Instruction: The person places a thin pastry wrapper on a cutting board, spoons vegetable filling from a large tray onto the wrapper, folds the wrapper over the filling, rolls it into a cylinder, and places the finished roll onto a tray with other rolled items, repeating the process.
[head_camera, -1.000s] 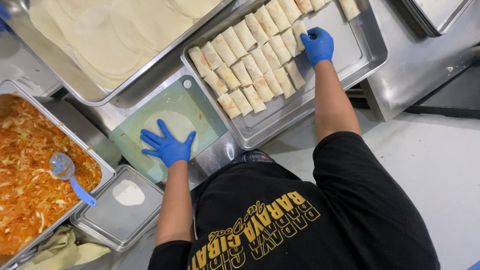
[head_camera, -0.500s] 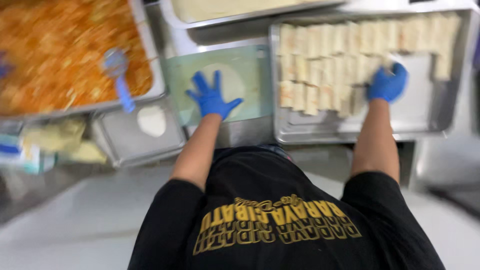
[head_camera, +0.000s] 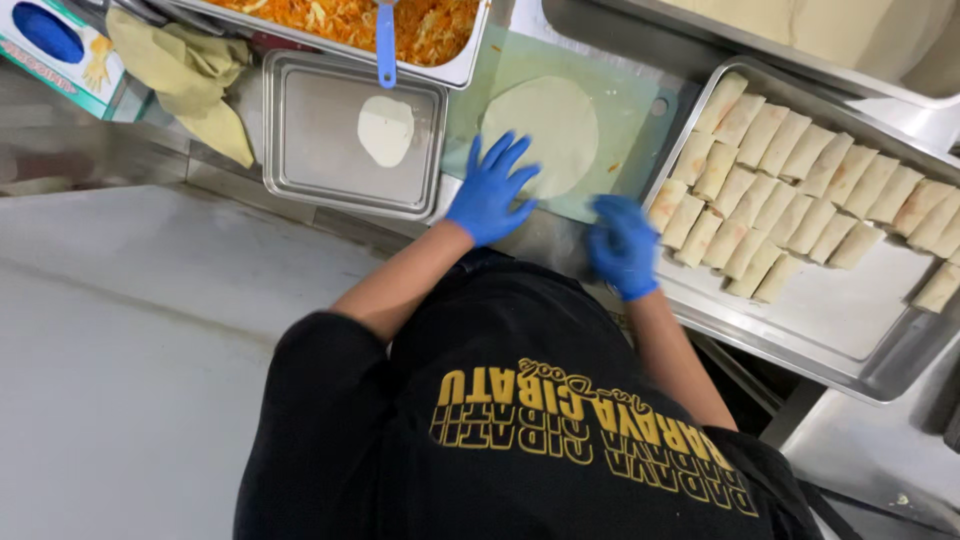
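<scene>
My left hand (head_camera: 490, 195), in a blue glove, lies with fingers spread on the green cutting board (head_camera: 625, 110), its fingertips at the near edge of a round pale wrapper (head_camera: 545, 130). My right hand (head_camera: 622, 245), also blue-gloved and motion-blurred, sits at the board's near right corner, close to the steel tray (head_camera: 830, 320). It holds nothing that I can see. Several rolled wrappers (head_camera: 790, 200) lie in rows on that tray. A black shirt with yellow lettering fills the lower part of the view.
A pan of orange shredded filling (head_camera: 340, 18) with a blue spoon (head_camera: 386, 45) stands beyond the board. A small steel tray (head_camera: 310, 160) holds a white paste dab (head_camera: 385, 130). A glove box (head_camera: 50, 40) and a yellow cloth (head_camera: 190, 70) lie far left. A pan of flat wrappers (head_camera: 800, 30) sits top right.
My right hand has left the rolls on the tray and come across to the green board. My left hand stays by the wrapper. The view has swung around.
</scene>
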